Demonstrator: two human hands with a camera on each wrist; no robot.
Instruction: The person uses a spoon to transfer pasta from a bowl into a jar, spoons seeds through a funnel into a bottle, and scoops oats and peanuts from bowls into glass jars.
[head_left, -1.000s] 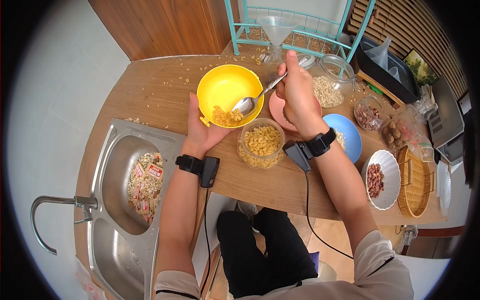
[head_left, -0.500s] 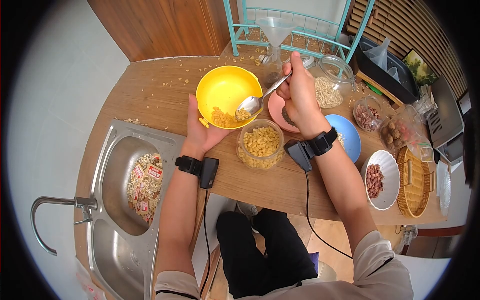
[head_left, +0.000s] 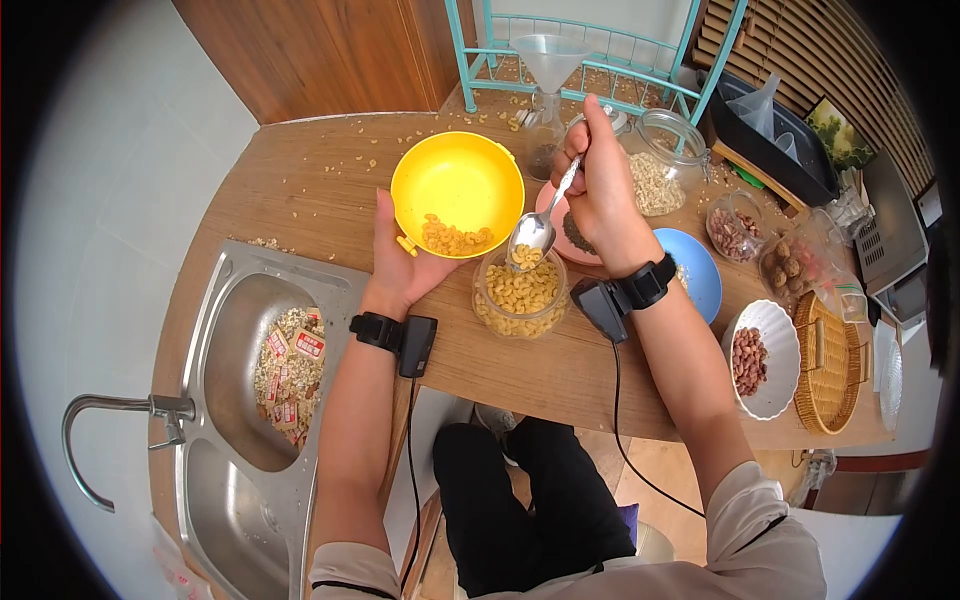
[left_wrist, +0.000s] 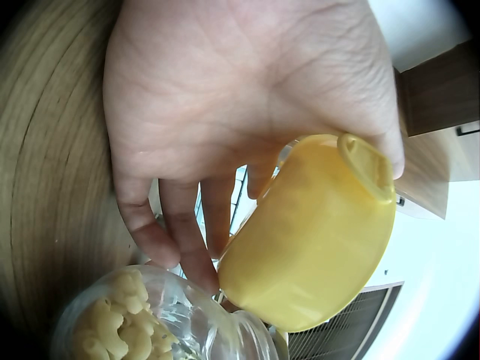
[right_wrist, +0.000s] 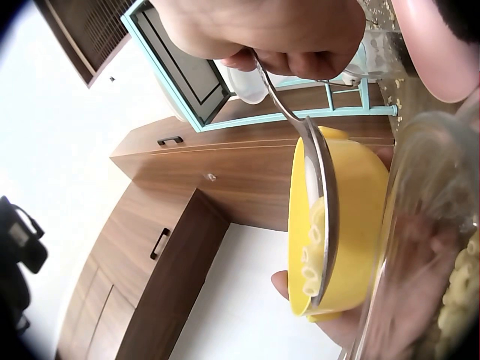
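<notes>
My left hand (head_left: pixel 402 258) holds a yellow bowl (head_left: pixel 462 165) from its near left side, thumb at the rim and fingers beneath. The bowl is tilted, and some elbow macaroni (head_left: pixel 450 237) lies at its near edge. In my right hand (head_left: pixel 603 185) is a metal spoon (head_left: pixel 535 231), gripped by its handle. Several macaroni pieces (right_wrist: pixel 311 274) sit in the spoon's bowl, seen from the side in the right wrist view. The spoon is over a clear jar (head_left: pixel 483 308) filled with macaroni, just right of the yellow bowl.
Behind the right hand are a pink plate (head_left: pixel 548 200), a jar of oats (head_left: pixel 655 185) and a funnel (head_left: pixel 552 62) on a bottle. A blue plate (head_left: pixel 700 275), a white bowl (head_left: pixel 782 390) with peanuts and a wicker basket (head_left: pixel 828 380) stand right. A sink (head_left: pixel 240 285) is at left.
The spoon has scooped macaroni up from the yellow bowl and moved right, out over the jar. My left hand and the yellow bowl have stayed nearly still.
</notes>
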